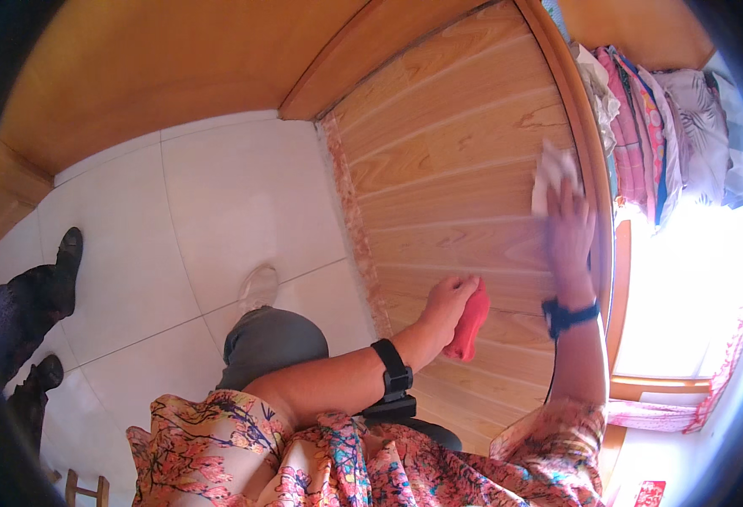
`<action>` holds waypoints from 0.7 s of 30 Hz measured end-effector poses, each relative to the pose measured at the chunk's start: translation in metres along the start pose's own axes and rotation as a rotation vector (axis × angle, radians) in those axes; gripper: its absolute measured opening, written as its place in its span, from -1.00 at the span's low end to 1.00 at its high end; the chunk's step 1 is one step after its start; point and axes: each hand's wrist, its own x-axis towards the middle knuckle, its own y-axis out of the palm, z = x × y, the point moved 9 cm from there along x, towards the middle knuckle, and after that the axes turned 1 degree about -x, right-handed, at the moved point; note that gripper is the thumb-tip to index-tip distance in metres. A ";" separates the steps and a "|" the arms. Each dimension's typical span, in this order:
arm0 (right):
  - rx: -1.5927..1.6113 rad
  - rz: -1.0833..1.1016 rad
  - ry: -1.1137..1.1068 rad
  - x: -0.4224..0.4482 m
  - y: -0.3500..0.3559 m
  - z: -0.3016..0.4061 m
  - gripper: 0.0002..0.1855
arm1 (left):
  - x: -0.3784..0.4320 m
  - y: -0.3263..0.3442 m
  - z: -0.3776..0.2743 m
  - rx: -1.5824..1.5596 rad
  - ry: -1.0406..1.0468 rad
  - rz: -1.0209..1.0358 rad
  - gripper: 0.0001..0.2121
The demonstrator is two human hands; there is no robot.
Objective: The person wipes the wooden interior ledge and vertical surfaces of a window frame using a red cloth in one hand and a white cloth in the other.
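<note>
My left hand (452, 304) is curled over a red fabric item (470, 326), whose exact kind I cannot tell. It is above the wood-plank surface (447, 171). Farther right, my right hand (569, 225) reaches forward, blurred, with its fingers on a crumpled white cloth (552, 168). This cloth lies on the planks beside the curved wooden edge (577, 120). Dark bands are strapped on both forearms near the wrists.
Folded clothes and fabrics (638, 127) are stacked beyond the wooden edge, near a bright window (669, 298). Wooden panels (175, 57) stand ahead. On the tiled floor (124, 253) at left are another person's legs (29, 317). A small wooden frame (86, 488) shows at lower left.
</note>
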 end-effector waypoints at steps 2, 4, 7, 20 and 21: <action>0.027 0.066 0.029 -0.051 -0.003 -0.001 -0.61 | 0.004 0.003 0.011 -0.009 0.000 0.045 -0.74; 0.011 0.042 0.009 -0.089 -0.007 -0.004 -0.60 | 0.004 0.012 0.019 -0.014 -0.011 0.088 -0.71; 0.049 0.113 0.041 -0.092 -0.004 -0.004 -0.59 | 0.004 0.012 0.023 0.005 0.007 0.071 -0.77; 0.015 -0.258 0.031 0.182 0.038 0.004 -0.60 | -0.014 0.021 0.009 -0.034 -0.066 0.076 -0.74; -0.014 -0.255 -0.013 0.194 0.043 0.022 -0.61 | -0.012 0.018 0.004 -0.030 -0.013 0.062 -0.73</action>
